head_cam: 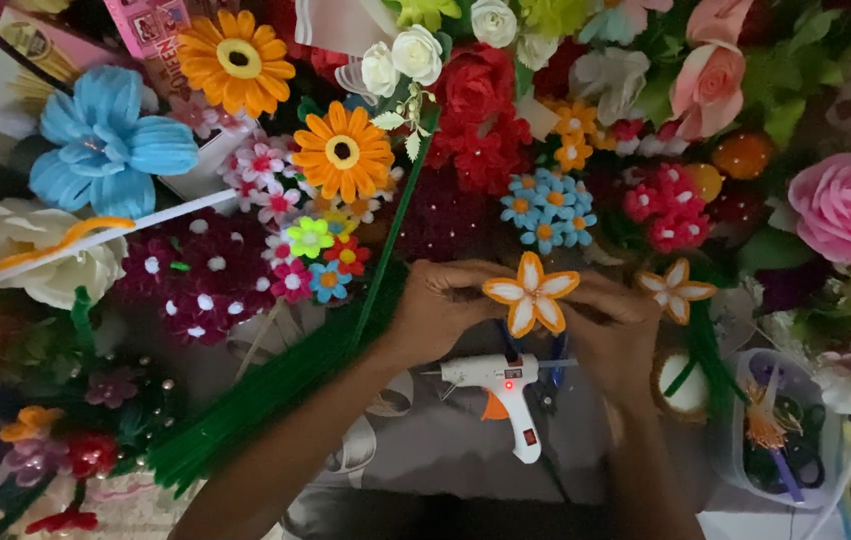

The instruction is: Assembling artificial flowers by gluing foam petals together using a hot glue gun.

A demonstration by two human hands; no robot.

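Handmade flowers and tools, counted

Two hands (535,320); two orange-and-white five-petalled star flowers (531,292), one at centre, one at 3 o'clock; two large orange daisy-like flowers (237,60) at 11 o'clock; one big blue fuzzy flower (110,140) at 10 o'clock; one white glue gun (505,385) at 6 o'clock; one pink rose (850,205) at 3 o'clock.

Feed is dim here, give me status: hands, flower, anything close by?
Left hand and right hand both gripping orange-and-white flower. Glue gun directly beneath, untouched. Green stems beside left forearm.
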